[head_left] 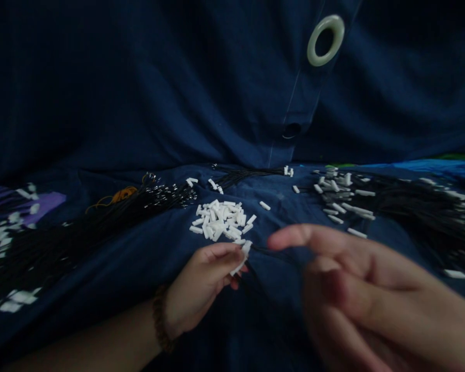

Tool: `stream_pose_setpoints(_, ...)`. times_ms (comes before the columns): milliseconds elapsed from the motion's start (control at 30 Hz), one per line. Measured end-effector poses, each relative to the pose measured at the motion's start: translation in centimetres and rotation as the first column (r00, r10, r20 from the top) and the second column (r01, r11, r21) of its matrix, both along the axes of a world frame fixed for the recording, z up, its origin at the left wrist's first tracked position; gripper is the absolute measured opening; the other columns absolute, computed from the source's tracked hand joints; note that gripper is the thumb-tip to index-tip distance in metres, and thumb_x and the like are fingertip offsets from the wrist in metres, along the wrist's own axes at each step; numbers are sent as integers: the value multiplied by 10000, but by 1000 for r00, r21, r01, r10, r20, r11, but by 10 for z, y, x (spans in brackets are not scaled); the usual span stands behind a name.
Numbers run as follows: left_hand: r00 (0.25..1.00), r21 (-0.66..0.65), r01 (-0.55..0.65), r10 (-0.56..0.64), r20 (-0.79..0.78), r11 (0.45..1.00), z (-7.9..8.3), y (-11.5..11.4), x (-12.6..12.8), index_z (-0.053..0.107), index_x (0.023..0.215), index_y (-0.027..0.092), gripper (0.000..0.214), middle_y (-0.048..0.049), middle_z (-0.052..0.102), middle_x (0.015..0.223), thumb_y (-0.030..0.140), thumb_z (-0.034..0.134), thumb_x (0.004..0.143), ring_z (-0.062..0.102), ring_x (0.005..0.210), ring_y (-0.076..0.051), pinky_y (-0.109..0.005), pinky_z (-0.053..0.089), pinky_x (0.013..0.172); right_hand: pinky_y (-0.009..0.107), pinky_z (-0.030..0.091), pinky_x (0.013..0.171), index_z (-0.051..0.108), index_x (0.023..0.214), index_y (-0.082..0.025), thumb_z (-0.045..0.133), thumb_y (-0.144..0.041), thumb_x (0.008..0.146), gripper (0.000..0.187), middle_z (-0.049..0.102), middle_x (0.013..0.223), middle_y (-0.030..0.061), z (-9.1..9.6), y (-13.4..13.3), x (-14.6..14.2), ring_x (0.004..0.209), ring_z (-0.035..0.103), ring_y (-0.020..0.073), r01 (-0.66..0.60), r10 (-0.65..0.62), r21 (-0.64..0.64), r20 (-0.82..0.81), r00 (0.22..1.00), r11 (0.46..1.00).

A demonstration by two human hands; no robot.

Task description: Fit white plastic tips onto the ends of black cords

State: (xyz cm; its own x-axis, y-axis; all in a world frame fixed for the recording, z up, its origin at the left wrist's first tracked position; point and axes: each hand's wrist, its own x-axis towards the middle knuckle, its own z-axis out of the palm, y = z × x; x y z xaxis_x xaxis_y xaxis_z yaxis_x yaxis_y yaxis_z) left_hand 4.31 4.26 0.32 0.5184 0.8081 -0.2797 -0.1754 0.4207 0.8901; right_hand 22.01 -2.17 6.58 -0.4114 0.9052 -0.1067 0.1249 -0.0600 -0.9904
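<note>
My left hand [205,281] rests low on the dark blue cloth [147,119], with its fingers pinched on a small white plastic piece [243,256] that has a thin black cord running off to the right. Just beyond it lies a pile of several loose white pieces [221,219]. My right hand [372,289] is close to the camera and blurred; its fingers are stretched out toward the left, above the cord. I cannot make out whether it touches the cord.
A bundle of black cords with metal tips [112,212] lies on the left. Black cords fitted with white pieces [375,206] are heaped on the right. A pale green ring [325,40] hangs above. A beaded bracelet [159,318] circles my left wrist.
</note>
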Motion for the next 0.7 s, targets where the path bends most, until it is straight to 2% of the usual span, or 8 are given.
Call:
stream_pose_setpoints(67,999,-36,17,-15,44,999,-2,0,-1,610,717,131,112,2,558,649,235,588,754,484,590,-80,-178,358,518,115,274,362,403,967,-192,321,-393,906,225,492,519,-43,0,-1,-9,372,363,43,-62,53,-107,-91,994,992)
stream_pose_setpoints(100,998,-53,27,-24,66,998,-2,0,-2,609,711,129,112,3,557,642,230,588,754,486,581,-76,-174,360,512,120,284,382,415,905,-188,333,-346,905,178,510,558,-31,-1,-1,-12,405,368,44,-44,38,-97,-64,997,994)
stream_pose_setpoints(167,993,-89,49,-40,108,995,-3,-1,-3,612,706,123,103,2,558,633,215,592,748,489,559,-69,-164,363,496,137,320,430,438,785,-181,355,-272,888,160,526,611,-15,-5,0,-14,489,423,61,67,-80,87,147,986,994)
stream_pose_setpoints(267,987,-134,78,-57,153,988,-2,-1,-3,617,699,116,91,0,562,623,196,600,737,498,541,-62,-150,363,471,152,359,462,462,802,-207,390,-225,865,97,539,634,-38,-12,0,-13,550,510,76,92,-254,384,398,881,919)
stream_pose_setpoints(367,985,-169,78,-50,168,982,-2,-2,-3,624,719,115,85,-6,576,634,196,606,735,513,550,-63,-142,372,468,162,379,481,449,910,-220,388,-200,867,77,564,673,-55,-18,-1,-11,556,545,70,51,-371,562,473,799,825)
stream_pose_setpoints(467,983,-189,56,-22,180,980,-2,-1,-3,629,727,113,98,-6,588,636,211,631,718,516,541,-56,-137,387,478,189,376,494,460,820,-196,360,-166,863,113,547,652,-39,-25,-2,-11,550,536,85,-46,-495,728,510,704,684)
stream_pose_setpoints(567,983,-186,58,-23,184,981,-3,0,-4,635,755,107,128,-8,592,625,228,640,714,521,533,-55,-136,396,477,207,360,489,462,768,-189,358,-159,851,137,522,617,-34,-31,-3,-11,517,507,93,-99,-569,796,507,648,597)
stream_pose_setpoints(700,980,-180,68,-33,195,981,-4,0,-5,638,769,107,138,-13,599,626,230,648,708,525,525,-58,-130,386,445,209,342,476,471,770,-184,384,-143,838,118,518,602,-39,-35,-2,-10,500,496,89,-105,-581,810,497,645,577)
